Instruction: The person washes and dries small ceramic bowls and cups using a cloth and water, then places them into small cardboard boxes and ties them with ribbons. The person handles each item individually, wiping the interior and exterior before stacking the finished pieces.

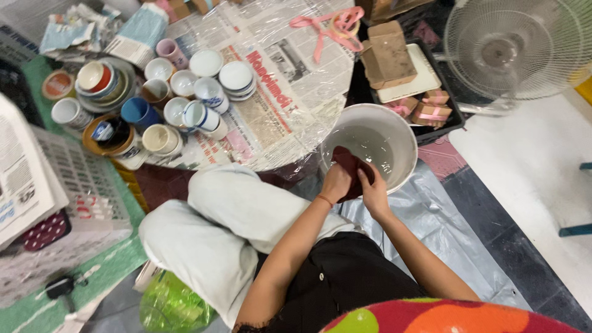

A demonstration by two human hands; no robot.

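Observation:
Both hands meet over the near rim of a white bucket [404, 132] that holds some cloudy water. My left hand [336, 182] and my right hand [374, 191] together grip a dark red cloth [349, 163], bunched between them just above the water. An orange band sits on my left wrist. My bent knees in pale trousers [228, 209] lie to the left of the bucket.
A round low table [296, 92] covered in newspaper and clear film holds several cups and bowls [185, 98] at its left. A black tray [431, 132] with brown boxes sits behind the bucket, a white fan [518, 49] at top right, a white basket [74, 185] at left.

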